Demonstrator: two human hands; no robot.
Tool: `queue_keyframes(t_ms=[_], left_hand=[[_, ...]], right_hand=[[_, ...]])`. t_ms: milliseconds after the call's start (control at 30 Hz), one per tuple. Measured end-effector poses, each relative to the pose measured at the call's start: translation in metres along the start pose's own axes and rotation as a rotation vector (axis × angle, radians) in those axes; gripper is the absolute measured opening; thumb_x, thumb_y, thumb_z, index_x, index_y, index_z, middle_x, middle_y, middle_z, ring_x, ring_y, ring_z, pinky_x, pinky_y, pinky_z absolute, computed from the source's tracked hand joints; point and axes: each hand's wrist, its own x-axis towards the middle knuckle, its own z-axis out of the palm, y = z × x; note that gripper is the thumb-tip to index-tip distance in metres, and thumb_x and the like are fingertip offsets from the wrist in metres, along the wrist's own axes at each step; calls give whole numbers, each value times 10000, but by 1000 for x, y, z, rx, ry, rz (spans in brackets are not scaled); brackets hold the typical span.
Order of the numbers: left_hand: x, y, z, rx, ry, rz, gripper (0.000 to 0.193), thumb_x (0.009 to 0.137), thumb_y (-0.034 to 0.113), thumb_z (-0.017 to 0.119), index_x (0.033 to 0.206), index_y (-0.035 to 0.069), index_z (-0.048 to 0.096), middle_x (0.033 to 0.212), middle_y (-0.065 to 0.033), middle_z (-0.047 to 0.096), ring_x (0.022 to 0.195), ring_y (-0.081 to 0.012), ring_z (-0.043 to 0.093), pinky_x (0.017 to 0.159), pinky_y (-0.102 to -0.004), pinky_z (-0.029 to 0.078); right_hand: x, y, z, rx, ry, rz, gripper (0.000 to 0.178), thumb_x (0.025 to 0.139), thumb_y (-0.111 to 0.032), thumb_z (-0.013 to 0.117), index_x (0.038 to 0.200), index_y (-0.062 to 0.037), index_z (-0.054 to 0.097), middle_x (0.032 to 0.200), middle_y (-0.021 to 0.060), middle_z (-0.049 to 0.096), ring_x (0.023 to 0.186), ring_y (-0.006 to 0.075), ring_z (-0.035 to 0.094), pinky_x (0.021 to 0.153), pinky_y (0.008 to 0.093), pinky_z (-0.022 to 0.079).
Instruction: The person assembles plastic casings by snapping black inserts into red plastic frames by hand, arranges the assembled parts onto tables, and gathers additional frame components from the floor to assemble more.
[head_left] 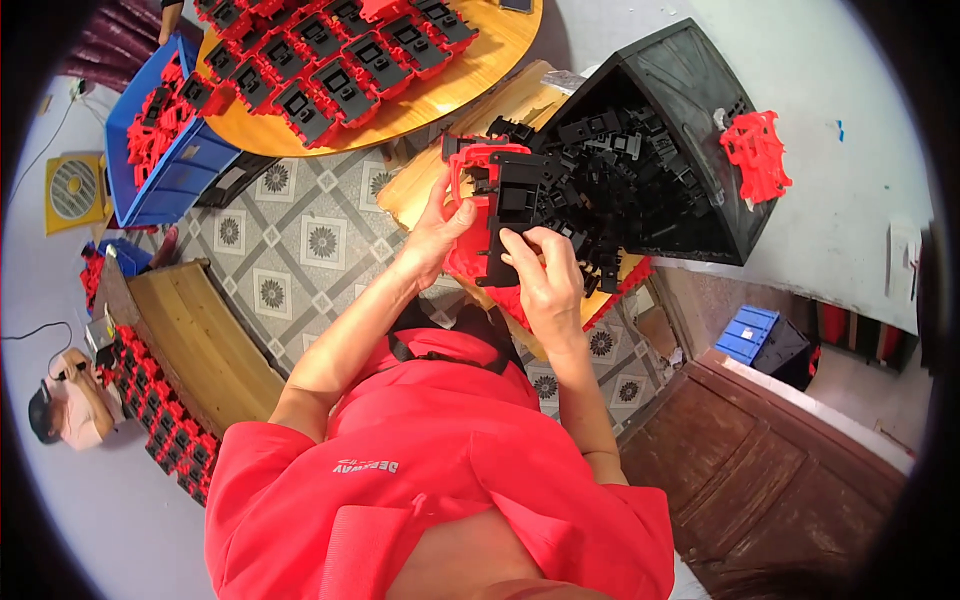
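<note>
My left hand [436, 240] is closed round the left side of a red plastic frame [468, 245], thumb on its face. A black plastic plate [517, 195] with a rectangular recess lies against the right side of that frame. My right hand [548, 280] grips the lower part of the plate, with thumb and fingers bent on it. How far the plate sits in the frame I cannot tell. Just beyond my right hand, a black bin [690, 120] lies tipped toward me, with many loose black plastic parts [625, 170] inside.
A round wooden table [510, 45] at the far left bears rows of red-and-black assemblies [340, 85]. Beside it is a blue crate [180, 175] of red parts. A red part [755, 155] lies right of the bin. Another person [75, 410] is at far left, near a wooden bench [200, 330].
</note>
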Motion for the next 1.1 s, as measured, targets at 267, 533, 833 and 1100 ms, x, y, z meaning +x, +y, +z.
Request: queue_keyframes(t_ms=[267,533,833,1100], left_hand=[[-2,23,-22,52,-116,9,916,857,403,691,1516,164,102,1334,-133,491,1234,-229,466,1039,-393,377],[-3,41,-43,76,-164,27,931,853,413,695,1516,145,99,1346,-119,487,1250,-217,451,1055,-382,350],[-18,62,-41,213,-215,-4,892,894,302,671,1525,130,64,1350,-136,488,1226,-215,483,1048,-373,360],[-21,67,-34,373,-284,148,949,917,400,606,1519,135,-79,1537,-165,165,1375,-258,306,1111,-374,266]], right_hand=[[12,-30,26,-65,12,19,426,659,86,723,1057,-56,670,918,83,548,815,249,588,655,345,527],[18,-40,45,-178,-44,-44,396,740,-41,710,1125,-85,631,958,85,523,822,240,558,687,357,489],[33,-29,61,560,334,543,518,865,-301,691,1245,19,543,1201,136,559,1104,251,541,952,344,427],[41,-38,76,1024,205,747,478,978,-365,521,1285,1,538,1260,101,569,1171,161,511,1034,303,361]])
